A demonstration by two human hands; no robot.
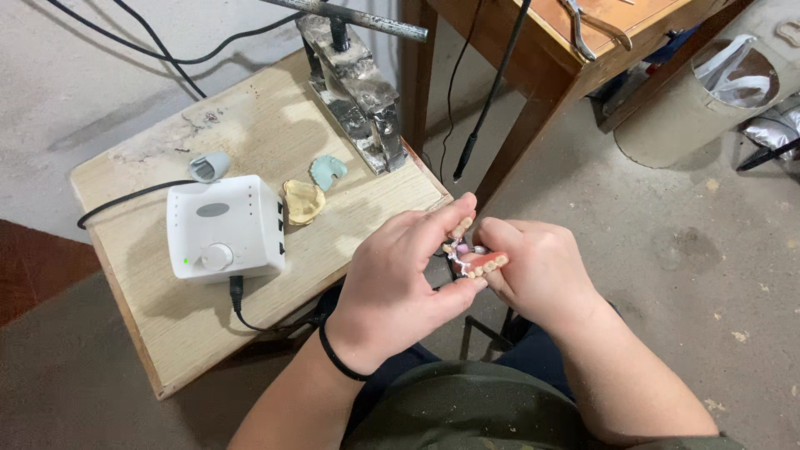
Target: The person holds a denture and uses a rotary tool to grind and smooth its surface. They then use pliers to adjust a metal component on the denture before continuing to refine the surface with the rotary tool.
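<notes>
Plywood worktable (250, 133) sits at the person's left, bearing a white control box (223, 227) with its dial turned toward them, a metal press (357, 96) at the far edge, and two dental moulds, yellow (302, 202) and pale green (327, 171), laid aside within reach. Off its edge, over the lap, left hand (400, 283) and right hand (537, 267) both pinch a pink denture (477, 260), teeth upward for viewing.
</notes>
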